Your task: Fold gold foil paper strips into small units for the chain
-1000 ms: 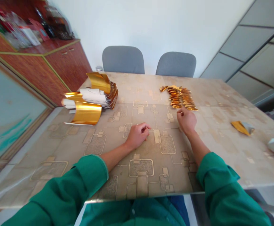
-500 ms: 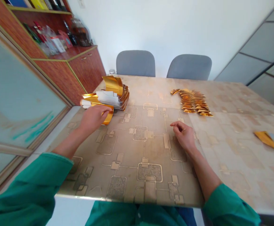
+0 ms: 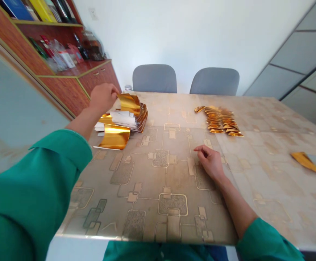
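In the head view, we seem to be taking paper: our left hand (image 3: 103, 98), fingertips nearly together, meets the corner of a curled gold sheet (image 3: 131, 104) on the stack (image 3: 141, 121), grip uncertain, while our right hand (image 3: 211, 161) hangs half-curled, apparently holding nothing. Lifting calls for pinching one sheet; the stack sits near the desk (image 3: 171, 174)'s far-left edge, with room toward the folded pieces (image 3: 223, 121).

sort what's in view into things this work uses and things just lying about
Likely part of the work:
gold-and-white sheets, at the left hand
folded gold pieces, in rows
lone gold piece, far right

Apparently just about:
grey chairs
cabinet
glass jar
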`<state>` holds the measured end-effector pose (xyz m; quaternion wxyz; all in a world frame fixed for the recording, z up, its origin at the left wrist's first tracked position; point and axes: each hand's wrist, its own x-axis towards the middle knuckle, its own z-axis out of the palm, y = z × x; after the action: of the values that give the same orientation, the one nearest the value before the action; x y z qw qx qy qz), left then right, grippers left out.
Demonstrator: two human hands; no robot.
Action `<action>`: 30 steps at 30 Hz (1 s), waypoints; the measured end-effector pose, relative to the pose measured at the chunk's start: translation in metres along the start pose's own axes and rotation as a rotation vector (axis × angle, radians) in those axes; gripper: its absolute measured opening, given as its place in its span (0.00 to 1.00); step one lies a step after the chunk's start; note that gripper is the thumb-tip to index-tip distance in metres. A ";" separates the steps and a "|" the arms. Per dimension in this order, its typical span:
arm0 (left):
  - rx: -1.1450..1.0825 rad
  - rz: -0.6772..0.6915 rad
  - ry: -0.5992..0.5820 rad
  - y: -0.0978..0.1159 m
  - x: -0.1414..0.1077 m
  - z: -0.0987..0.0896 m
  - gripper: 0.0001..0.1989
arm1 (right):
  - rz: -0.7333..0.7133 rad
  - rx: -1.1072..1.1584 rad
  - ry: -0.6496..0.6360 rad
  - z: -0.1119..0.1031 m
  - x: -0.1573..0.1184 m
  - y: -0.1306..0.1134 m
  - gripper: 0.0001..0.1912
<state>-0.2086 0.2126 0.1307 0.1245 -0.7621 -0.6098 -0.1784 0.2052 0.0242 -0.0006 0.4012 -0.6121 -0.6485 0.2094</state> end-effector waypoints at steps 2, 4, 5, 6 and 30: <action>0.018 -0.013 0.086 -0.004 0.007 0.001 0.16 | -0.012 0.000 -0.003 0.001 0.000 -0.002 0.14; 0.026 0.007 0.081 -0.006 0.013 0.006 0.21 | -0.015 0.003 -0.009 0.001 0.000 -0.002 0.14; 0.026 0.012 0.069 -0.007 0.015 0.009 0.21 | -0.015 0.003 -0.012 0.001 0.000 -0.002 0.14; 0.026 0.013 0.056 -0.008 0.017 0.012 0.19 | -0.016 0.002 -0.012 0.001 0.000 -0.002 0.14; 0.112 0.055 -0.094 -0.015 0.015 0.009 0.24 | -0.063 0.010 -0.014 0.002 -0.003 -0.002 0.14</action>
<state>-0.2190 0.2334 0.1286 0.1429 -0.7779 -0.6029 -0.1045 0.2024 0.0214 -0.0012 0.4060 -0.5878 -0.6693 0.2041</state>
